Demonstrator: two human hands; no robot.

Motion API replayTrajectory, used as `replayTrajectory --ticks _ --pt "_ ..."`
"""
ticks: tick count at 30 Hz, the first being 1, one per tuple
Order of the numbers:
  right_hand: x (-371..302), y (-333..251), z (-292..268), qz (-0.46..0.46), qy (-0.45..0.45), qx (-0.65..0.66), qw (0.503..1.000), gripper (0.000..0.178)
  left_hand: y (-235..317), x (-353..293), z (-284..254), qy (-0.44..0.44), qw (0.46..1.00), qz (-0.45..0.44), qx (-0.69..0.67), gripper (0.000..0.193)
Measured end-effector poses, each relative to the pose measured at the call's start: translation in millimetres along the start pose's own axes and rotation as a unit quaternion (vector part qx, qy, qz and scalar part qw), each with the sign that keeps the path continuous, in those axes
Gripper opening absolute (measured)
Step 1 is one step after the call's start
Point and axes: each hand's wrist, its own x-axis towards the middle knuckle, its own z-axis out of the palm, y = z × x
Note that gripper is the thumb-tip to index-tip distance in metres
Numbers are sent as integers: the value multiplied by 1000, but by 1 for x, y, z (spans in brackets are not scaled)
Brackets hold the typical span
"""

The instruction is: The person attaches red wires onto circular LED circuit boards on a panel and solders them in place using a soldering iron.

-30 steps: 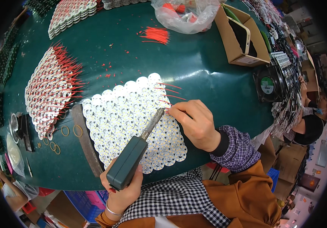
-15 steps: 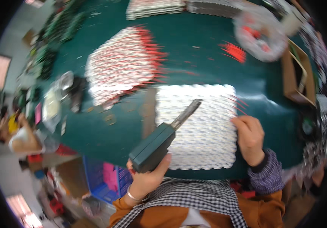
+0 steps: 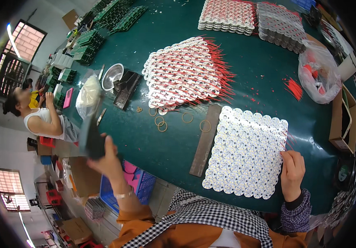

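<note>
A white scalloped panel of round LED boards (image 3: 246, 153) lies on the green table in front of me. My right hand (image 3: 293, 171) is closed at the panel's right edge, its fingertips on the rim near a few thin red wires (image 3: 290, 138). Off to the left, past the table edge, my left hand (image 3: 107, 161) grips a dark green, block-shaped handheld tool (image 3: 92, 138), smeared by motion; its metal tip cannot be made out now. Left of the panel lies a flat grey-brown bar (image 3: 205, 140). Beyond it sits a stack of white panels with red wires (image 3: 182, 74).
Rubber bands (image 3: 160, 124), a metal bowl (image 3: 112, 76) and a black tray (image 3: 127, 89) lie toward the left. Back right are panel stacks (image 3: 227, 16), loose red wires (image 3: 294, 89), a plastic bag (image 3: 318, 74) and a cardboard box (image 3: 339, 124). Another person (image 3: 45, 120) sits far left.
My left hand has swung the tool leftward, from over the panel to beyond the table edge. My right hand stays at the panel's right edge. The view has shifted and sharpened.
</note>
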Motion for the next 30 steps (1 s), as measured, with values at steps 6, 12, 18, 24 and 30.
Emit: replayTrajectory --ticks 6,12,18,24,30 --pt "-1 1 1 -13 8 18 1000 24 -27 19 5 -28 996 -80 14 11" --pt "-11 10 -10 5 30 14 999 24 32 -33 38 -127 968 -127 -176 32" --pt "-4 25 -2 -28 24 34 999 22 88 -127 39 -389 855 -274 -206 57" --pt "-15 36 -4 -31 32 41 998 21 82 -179 52 -572 795 -169 -111 40" --pt "-18 39 -3 -21 37 71 997 25 77 -194 63 -621 781 -30 -62 38"
